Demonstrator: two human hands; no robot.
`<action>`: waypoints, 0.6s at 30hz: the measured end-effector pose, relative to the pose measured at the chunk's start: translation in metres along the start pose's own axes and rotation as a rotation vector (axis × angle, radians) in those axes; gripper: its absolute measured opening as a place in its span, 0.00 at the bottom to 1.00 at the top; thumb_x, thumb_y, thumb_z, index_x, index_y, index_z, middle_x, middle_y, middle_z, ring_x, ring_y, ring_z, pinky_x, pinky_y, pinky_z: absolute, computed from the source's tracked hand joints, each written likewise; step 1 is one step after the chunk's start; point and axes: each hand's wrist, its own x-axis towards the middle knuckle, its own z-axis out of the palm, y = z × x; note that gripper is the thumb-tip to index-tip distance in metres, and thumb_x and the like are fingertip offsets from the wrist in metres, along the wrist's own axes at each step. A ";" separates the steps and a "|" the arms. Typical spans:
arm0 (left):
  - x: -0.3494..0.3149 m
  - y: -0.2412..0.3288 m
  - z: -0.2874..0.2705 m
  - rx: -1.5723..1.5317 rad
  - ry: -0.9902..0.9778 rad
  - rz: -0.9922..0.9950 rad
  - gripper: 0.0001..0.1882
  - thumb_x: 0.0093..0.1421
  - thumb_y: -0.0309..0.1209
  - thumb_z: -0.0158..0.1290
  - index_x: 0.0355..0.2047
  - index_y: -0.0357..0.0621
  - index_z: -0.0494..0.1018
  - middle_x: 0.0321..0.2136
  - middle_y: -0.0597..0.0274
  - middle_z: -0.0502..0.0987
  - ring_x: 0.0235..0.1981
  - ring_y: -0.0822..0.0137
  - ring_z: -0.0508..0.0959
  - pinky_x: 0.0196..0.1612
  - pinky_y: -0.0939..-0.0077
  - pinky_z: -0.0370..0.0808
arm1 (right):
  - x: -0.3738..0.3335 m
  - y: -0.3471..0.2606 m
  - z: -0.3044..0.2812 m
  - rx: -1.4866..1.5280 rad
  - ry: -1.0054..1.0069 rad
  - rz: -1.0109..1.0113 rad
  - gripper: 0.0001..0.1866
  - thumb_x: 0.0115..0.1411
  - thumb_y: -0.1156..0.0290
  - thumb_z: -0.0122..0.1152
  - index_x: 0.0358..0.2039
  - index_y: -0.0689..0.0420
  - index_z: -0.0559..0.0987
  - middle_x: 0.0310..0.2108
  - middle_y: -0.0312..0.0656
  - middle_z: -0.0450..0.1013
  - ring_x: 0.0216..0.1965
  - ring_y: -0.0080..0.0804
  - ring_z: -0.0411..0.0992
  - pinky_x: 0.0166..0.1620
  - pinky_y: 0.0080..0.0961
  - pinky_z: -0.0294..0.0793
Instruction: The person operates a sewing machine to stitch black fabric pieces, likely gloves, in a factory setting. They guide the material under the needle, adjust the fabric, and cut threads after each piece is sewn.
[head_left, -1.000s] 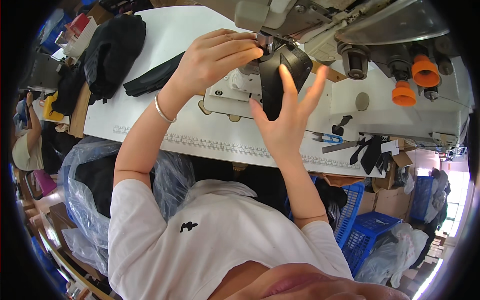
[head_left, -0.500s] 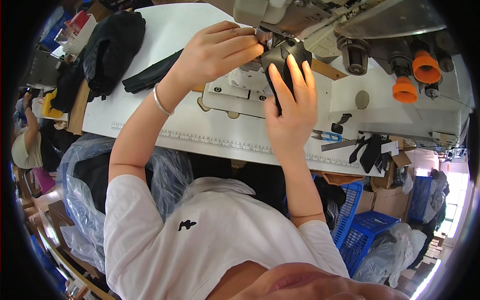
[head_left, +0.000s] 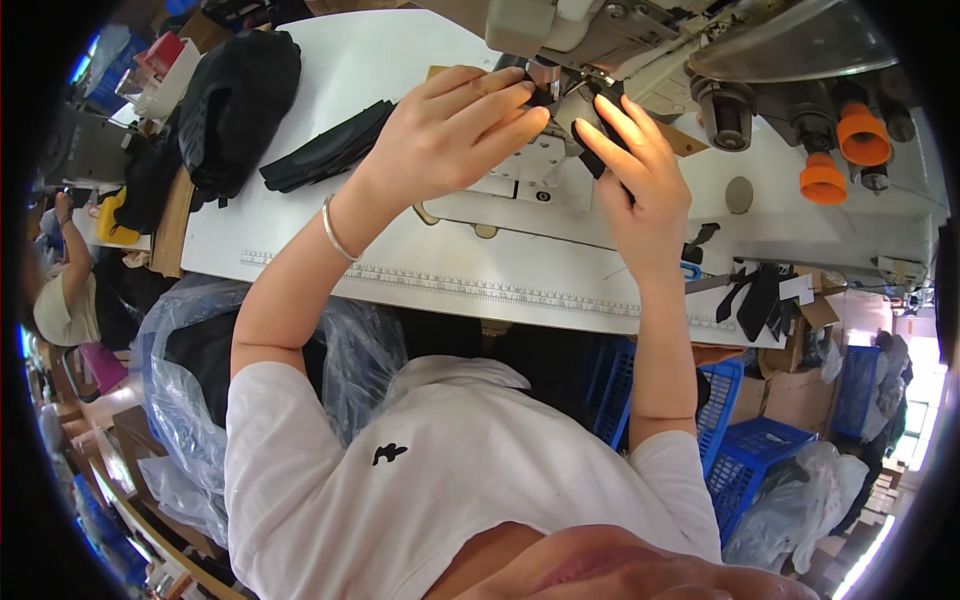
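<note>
A piece of black fabric (head_left: 590, 160) lies under the needle area of a sewing machine (head_left: 600, 30). My right hand (head_left: 645, 175) has its fingers stretched over the fabric's right side, the thumb tucked lower, and the fabric shows between them. On the left, my left hand (head_left: 455, 130) has its fingers bent and close together, fingertips at a dark edge beside the presser foot. Where exactly the left fingertips grip is partly hidden. The pale metal machine bed (head_left: 545, 180) shows between the hands.
Folded black fabric pieces (head_left: 330, 150) lie left of my left forearm, near a black bag-like bundle (head_left: 240, 110). A printed ruler strip (head_left: 480, 290) runs along the table's front edge. Dark straps (head_left: 760, 300) lie at right. Orange cups (head_left: 862, 135) hang from the machine. Blue crates (head_left: 750, 450) stand below.
The view has shifted slightly. My right hand has moved right, away from the left, and less of the black fabric shows. The left hand stays by the presser foot.
</note>
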 end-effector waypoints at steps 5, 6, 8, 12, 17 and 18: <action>0.004 0.015 -0.003 0.080 -0.047 -0.071 0.16 0.50 0.23 0.64 0.41 0.41 0.82 0.40 0.57 0.82 0.46 0.59 0.85 0.41 0.70 0.81 | 0.010 0.020 -0.005 0.102 -0.073 0.012 0.27 0.52 0.80 0.59 0.51 0.42 0.87 0.54 0.34 0.80 0.38 0.31 0.73 0.46 0.27 0.76; 0.004 0.015 -0.002 0.104 -0.035 -0.057 0.15 0.50 0.24 0.62 0.40 0.41 0.81 0.39 0.57 0.81 0.45 0.60 0.84 0.41 0.70 0.80 | 0.011 0.023 -0.006 0.129 -0.097 0.028 0.28 0.52 0.79 0.58 0.52 0.42 0.87 0.54 0.35 0.81 0.35 0.31 0.72 0.44 0.26 0.75; 0.004 0.015 0.002 0.152 -0.007 -0.034 0.14 0.50 0.26 0.60 0.39 0.40 0.80 0.37 0.58 0.78 0.43 0.61 0.83 0.42 0.70 0.77 | 0.015 0.028 -0.009 0.150 -0.163 0.067 0.28 0.53 0.80 0.56 0.52 0.43 0.86 0.55 0.36 0.81 0.35 0.30 0.73 0.44 0.24 0.74; 0.006 0.020 0.005 0.184 -0.020 -0.077 0.13 0.52 0.26 0.59 0.40 0.39 0.79 0.38 0.57 0.78 0.44 0.60 0.83 0.43 0.69 0.78 | 0.023 0.039 -0.011 0.124 -0.245 0.084 0.27 0.54 0.81 0.53 0.52 0.47 0.87 0.58 0.35 0.80 0.33 0.25 0.71 0.40 0.20 0.73; 0.007 0.026 0.006 0.201 -0.029 -0.153 0.13 0.53 0.25 0.57 0.41 0.39 0.78 0.41 0.54 0.79 0.46 0.57 0.83 0.45 0.67 0.78 | 0.023 0.069 -0.004 0.226 -0.317 0.185 0.28 0.53 0.80 0.51 0.52 0.47 0.87 0.40 0.39 0.83 0.20 0.21 0.59 0.27 0.21 0.60; 0.008 0.030 0.005 0.144 -0.026 -0.201 0.13 0.53 0.25 0.57 0.41 0.39 0.78 0.42 0.54 0.79 0.47 0.57 0.83 0.46 0.66 0.78 | 0.024 0.072 -0.005 0.189 -0.360 0.235 0.28 0.53 0.79 0.51 0.53 0.47 0.86 0.35 0.39 0.82 0.19 0.21 0.57 0.26 0.22 0.58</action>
